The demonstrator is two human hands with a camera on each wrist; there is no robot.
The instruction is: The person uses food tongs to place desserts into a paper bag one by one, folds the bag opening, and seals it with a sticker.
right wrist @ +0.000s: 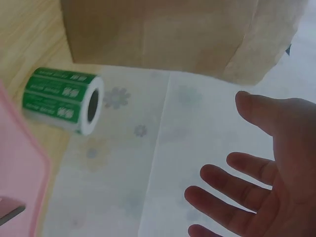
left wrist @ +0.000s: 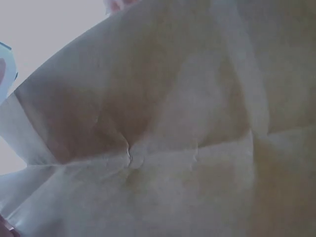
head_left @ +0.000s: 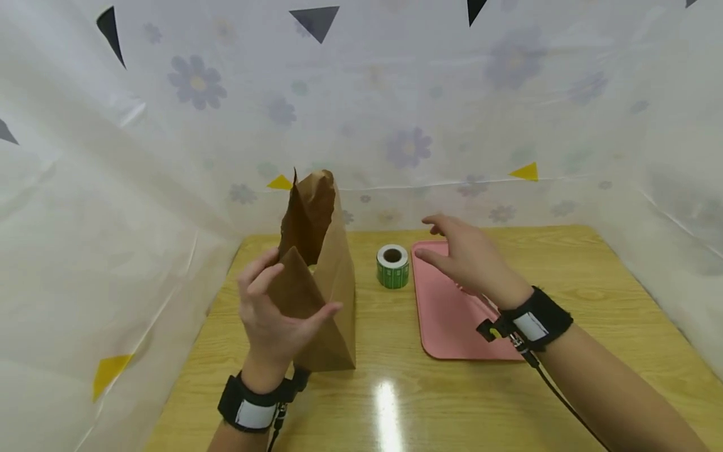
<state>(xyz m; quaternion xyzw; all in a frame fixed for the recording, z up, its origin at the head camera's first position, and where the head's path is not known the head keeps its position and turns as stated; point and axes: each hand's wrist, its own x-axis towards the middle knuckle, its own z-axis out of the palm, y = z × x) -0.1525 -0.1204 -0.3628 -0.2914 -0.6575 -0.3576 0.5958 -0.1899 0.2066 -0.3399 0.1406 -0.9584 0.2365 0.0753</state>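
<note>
A brown paper bag [head_left: 333, 301] stands upright with its mouth open and its top edge ragged. My left hand [head_left: 277, 314] grips its near side, fingers at the left edge and thumb at the right. Creased brown paper fills most of the left wrist view. Something pale shows inside the bag, too little to identify. My right hand [head_left: 471, 260] hovers over the pink tray [head_left: 446, 326], fingers spread and holding nothing. Between bag and tray stands a roll of green-and-white labels [head_left: 392, 270]. In the right wrist view a slim metallic piece [right wrist: 11, 213] lies on the tray, mostly cut off.
The wooden table [head_left: 373, 402] carries all of these. A pale flower-patterned sheet [head_left: 361, 113] hangs behind the table and along both sides. Each wrist wears a black strap, and a cable [head_left: 565, 402] trails from the right one.
</note>
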